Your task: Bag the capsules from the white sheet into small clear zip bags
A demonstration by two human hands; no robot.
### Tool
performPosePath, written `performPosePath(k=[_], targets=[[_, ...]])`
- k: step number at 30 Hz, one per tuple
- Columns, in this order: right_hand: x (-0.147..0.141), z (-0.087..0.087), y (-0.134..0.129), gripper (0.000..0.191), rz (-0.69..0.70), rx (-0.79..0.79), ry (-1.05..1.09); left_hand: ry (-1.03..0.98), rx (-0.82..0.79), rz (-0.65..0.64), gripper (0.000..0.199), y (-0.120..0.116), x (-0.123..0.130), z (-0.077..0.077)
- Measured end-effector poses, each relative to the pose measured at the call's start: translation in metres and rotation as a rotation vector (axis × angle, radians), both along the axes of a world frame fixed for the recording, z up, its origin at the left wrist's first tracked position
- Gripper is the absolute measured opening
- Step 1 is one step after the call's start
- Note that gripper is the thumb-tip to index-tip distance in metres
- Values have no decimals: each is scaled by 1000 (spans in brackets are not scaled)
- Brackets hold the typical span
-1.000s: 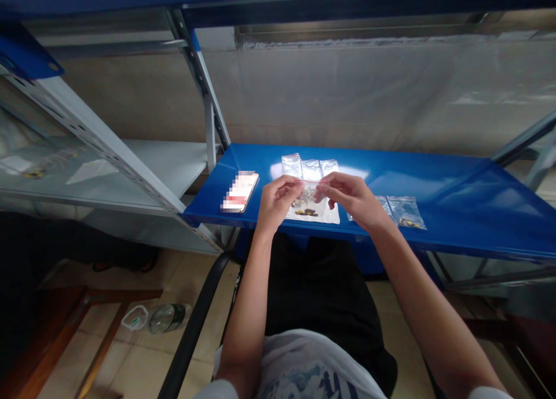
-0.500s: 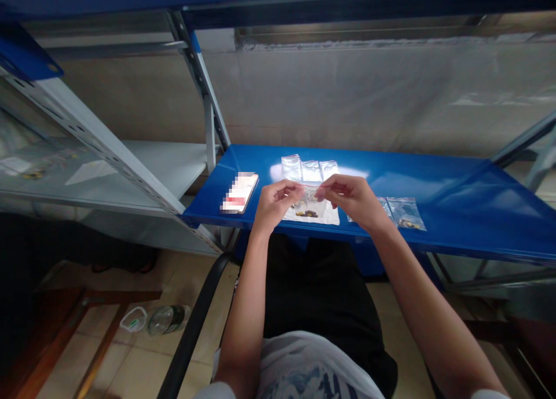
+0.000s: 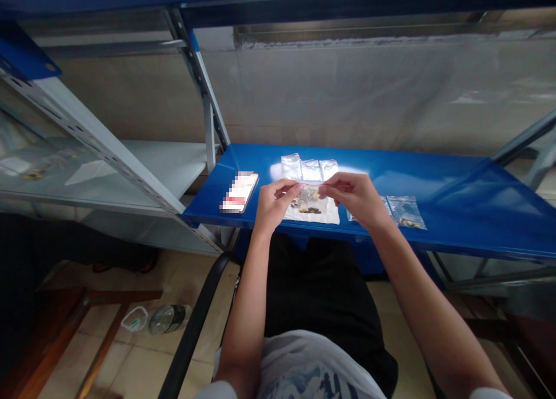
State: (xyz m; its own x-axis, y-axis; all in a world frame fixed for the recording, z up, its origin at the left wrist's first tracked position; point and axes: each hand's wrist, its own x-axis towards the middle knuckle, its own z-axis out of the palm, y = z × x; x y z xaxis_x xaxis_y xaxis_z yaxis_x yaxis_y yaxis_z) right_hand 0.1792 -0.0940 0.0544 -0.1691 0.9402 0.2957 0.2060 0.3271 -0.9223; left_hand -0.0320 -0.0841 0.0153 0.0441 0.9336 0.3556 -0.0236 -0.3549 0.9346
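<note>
Beneath a dull, smooth-faced wall (image 3: 347, 92) stretches a glossy blue counter (image 3: 460, 196), long and flat, its surface throwing back pale glare. Beside its left end sits a grey shelf (image 3: 178, 158) with a matt top and straight edges. Over the counter's near side, the left hand (image 3: 272, 205) and right hand (image 3: 358, 197) face each other, fingers pinched on the upper edge of a clear bag (image 3: 313, 197), a narrow gap between them. The thin, see-through plastic hangs between and below the fingertips, in front of a soft-looking white sheet (image 3: 332, 216). Left of the left hand lies a flat, rectangular phone (image 3: 240, 193). Three shiny small bags (image 3: 291, 167) lie beyond the hands; filled bags (image 3: 408, 212) rest right of the right hand. Smallest are the lumpy dark and yellow pieces (image 3: 310, 211) showing below the fingertips, and a thin reddish line (image 3: 311, 184) along the clear bag's top.
</note>
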Motion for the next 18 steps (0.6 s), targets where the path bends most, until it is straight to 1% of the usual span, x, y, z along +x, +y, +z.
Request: performPosePath(k=[7,11,14,16,18], targets=[[1,1,0,26,7,13,10,57,29,32,33,1,2,-2],[0,4,-1,26,102,-46,-15,73,49,53,31,-1,5,-1],[-3,5,-2,27,156,-41,-21,83,62,58,30,-2,7,1],[-5,5,-2,26,153,-18,-31,100,65,45,30,-3,8,3],[-6,3,-1,23,122,14,-44,115,54,8,30,-4,8,4]])
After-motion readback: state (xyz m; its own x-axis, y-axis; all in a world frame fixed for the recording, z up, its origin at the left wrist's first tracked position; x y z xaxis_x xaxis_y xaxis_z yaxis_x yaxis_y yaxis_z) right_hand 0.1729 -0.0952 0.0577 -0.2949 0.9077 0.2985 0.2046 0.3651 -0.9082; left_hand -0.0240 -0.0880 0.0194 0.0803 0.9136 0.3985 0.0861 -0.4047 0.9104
